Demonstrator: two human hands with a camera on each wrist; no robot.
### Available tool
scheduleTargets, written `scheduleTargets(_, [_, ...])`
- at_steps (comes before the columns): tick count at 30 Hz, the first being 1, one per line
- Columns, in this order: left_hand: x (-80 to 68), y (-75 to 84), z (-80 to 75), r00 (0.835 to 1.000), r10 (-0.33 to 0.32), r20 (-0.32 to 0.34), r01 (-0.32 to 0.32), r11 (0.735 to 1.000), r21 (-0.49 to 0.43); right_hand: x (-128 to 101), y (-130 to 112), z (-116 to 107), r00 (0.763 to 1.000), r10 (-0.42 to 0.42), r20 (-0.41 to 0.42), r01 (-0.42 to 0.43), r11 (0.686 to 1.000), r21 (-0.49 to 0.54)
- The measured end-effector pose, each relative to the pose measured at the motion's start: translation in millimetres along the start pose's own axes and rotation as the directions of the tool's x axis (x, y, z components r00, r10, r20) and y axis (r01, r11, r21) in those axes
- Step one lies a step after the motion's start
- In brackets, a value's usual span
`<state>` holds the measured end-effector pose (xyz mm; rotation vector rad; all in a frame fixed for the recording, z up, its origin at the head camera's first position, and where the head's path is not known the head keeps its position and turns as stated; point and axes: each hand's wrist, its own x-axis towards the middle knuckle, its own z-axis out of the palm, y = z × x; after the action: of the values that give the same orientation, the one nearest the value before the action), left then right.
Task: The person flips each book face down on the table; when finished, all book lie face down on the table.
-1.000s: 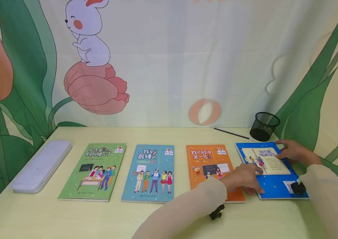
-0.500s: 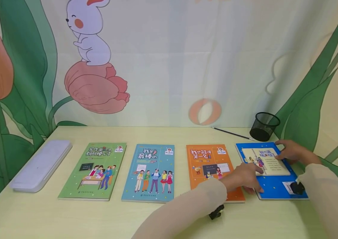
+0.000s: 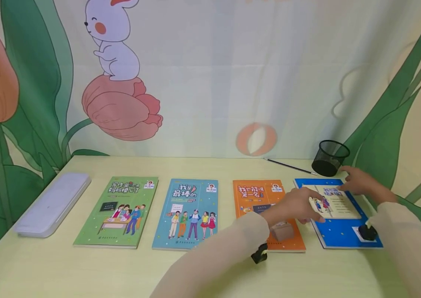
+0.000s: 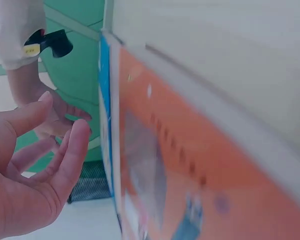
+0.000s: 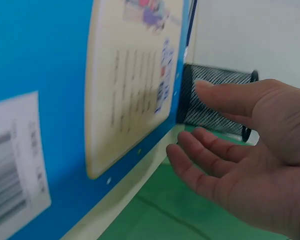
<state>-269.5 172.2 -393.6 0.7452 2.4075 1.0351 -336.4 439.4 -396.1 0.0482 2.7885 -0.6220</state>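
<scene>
A blue book lies back cover up at the right end of a row of books, its barcode showing in the right wrist view. My left hand hovers over the gap between it and the orange book. In the left wrist view its fingers are relaxed, apart from both covers. My right hand is just off the blue book's far right corner, thumb and fingers spread with nothing between them.
A blue-green book and a green book lie further left, then a pale lilac case. Behind the blue book stand a black mesh pen holder and a pencil. A printed curtain hangs behind the table.
Both hands have come off the blue book. The left lifts up and to the left; the right rises slightly toward the pen holder. The books stay put.
</scene>
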Motion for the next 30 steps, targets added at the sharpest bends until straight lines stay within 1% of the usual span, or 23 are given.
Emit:
scheduleTargets(3, [-2.9, -5.0, -12.8, 0.998, 0.066, -0.016, -0.064, 0.994, 0.092, 0, -13, -1, 0.998, -0.043, -0.043, 0.042, 0.999, -0.015])
scheduleTargets(6, [-8.1, -12.7, -24.5, 0.992, 0.126, -0.018, -0.122, 0.982, 0.144, -2, -27, 1, 0.995, -0.075, -0.071, 0.073, 0.997, -0.029])
scheduleTargets(7, [-10.3, -15.6, -28.1, 0.991, 0.132, -0.015, -0.128, 0.979, 0.159, -3, -32, 2, 0.994, -0.084, -0.076, 0.083, 0.996, -0.026])
scheduleTargets(10, [-16.7, -25.4, -36.5, 0.990, 0.141, -0.006, -0.138, 0.977, 0.163, -6, -45, 5, 0.989, -0.119, -0.085, 0.119, 0.993, -0.001])
scheduleTargets(14, [-25.7, -38.2, -44.5, 0.990, 0.142, 0.013, -0.141, 0.968, 0.209, -8, -60, 10, 0.981, -0.183, -0.072, 0.186, 0.982, 0.039])
scheduleTargets(17, [-34.4, -46.6, -49.2, 0.986, 0.163, 0.037, -0.167, 0.951, 0.261, -8, -70, 15, 0.970, -0.235, -0.060, 0.238, 0.970, 0.049])
scheduleTargets(19, [-41.6, -51.5, -51.7, 0.983, 0.173, 0.058, -0.183, 0.942, 0.280, -8, -77, 19, 0.966, -0.253, -0.053, 0.256, 0.965, 0.054])
scheduleTargets(21, [-49.1, -55.8, -53.8, 0.977, 0.198, 0.079, -0.213, 0.929, 0.301, -8, -83, 23, 0.966, -0.255, -0.046, 0.257, 0.965, 0.057])
scheduleTargets(24, [-59.5, -61.4, -56.4, 0.965, 0.229, 0.125, -0.259, 0.903, 0.342, -7, -90, 29, 0.967, -0.252, -0.035, 0.254, 0.965, 0.066])
scheduleTargets(28, [-72.9, -70.2, -58.1, 0.957, 0.243, 0.161, -0.289, 0.864, 0.413, -3, -99, 37, 0.964, -0.267, -0.006, 0.267, 0.960, 0.081])
scheduleTargets(30, [-80.0, -75.4, -58.3, 0.955, 0.240, 0.173, -0.292, 0.856, 0.427, 0, -104, 41, 0.962, -0.272, 0.008, 0.271, 0.959, 0.081])
